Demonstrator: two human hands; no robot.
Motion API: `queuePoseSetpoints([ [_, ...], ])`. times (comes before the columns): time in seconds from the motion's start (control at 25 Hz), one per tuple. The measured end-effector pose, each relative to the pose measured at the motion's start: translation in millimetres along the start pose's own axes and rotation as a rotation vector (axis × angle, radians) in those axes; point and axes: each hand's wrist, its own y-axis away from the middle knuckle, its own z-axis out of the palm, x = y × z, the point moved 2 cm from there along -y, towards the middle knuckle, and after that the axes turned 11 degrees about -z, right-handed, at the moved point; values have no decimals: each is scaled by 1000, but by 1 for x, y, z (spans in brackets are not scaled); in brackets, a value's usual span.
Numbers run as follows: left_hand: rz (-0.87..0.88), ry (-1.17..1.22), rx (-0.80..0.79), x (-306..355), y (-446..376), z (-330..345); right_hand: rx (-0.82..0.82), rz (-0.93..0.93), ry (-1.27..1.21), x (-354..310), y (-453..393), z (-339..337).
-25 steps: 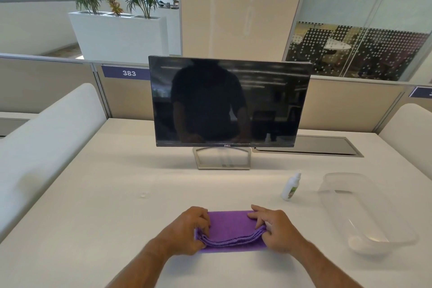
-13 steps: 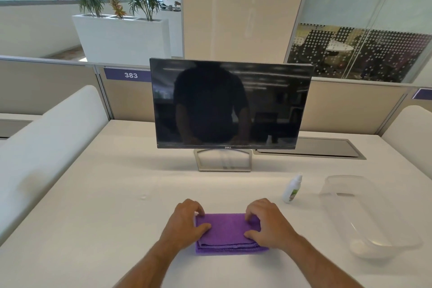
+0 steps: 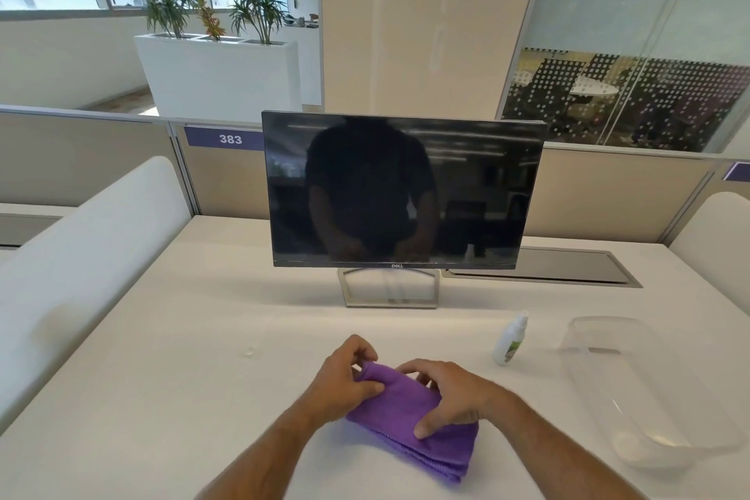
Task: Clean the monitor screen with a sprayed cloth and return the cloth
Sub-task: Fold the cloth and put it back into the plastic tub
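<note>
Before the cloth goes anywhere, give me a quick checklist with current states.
1. Purple cloth folded: ok, lying on the desk.
2. Left hand grips the cloth's far end: ok.
3. Right hand grips the cloth: ok.
4. Clear bin empty and open: ok.
5. Spray bottle upright, apart from the cloth: ok.
6. Monitor screen clean: cannot tell, only reflections show.

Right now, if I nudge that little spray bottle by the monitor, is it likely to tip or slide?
The spray bottle looks tall and narrow on a small base, so it would probably tip rather than slide. It seems to be small plastic, so likely light. On its side its rounded body may roll toward the clear tub.
</note>
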Motion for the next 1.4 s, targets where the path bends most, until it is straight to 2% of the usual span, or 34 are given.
queuePoseSetpoints([
  [0.2,15,250,-8,38,-5,-8,128,-69,-564,-3,9,0],
  [0.32,-145,384,-6,53,-8,-8,245,-94,-710,-3,20,-12],
  [0.44,-277,663,-95,62,-10,9,372,-126,-812,0,33,-28],
  [0.6,-196,834,-197,88,-9,47,497,-162,-866,9,56,-51],
  [0.76,-61,780,-166,129,-6,82,597,-162,-862,26,88,-76],
  [0.92,39,563,-235,165,-11,122,676,-83,-796,55,127,-102],
  [1.4,-65,360,-338,237,-52,261,743,328,-411,148,233,-169],
])
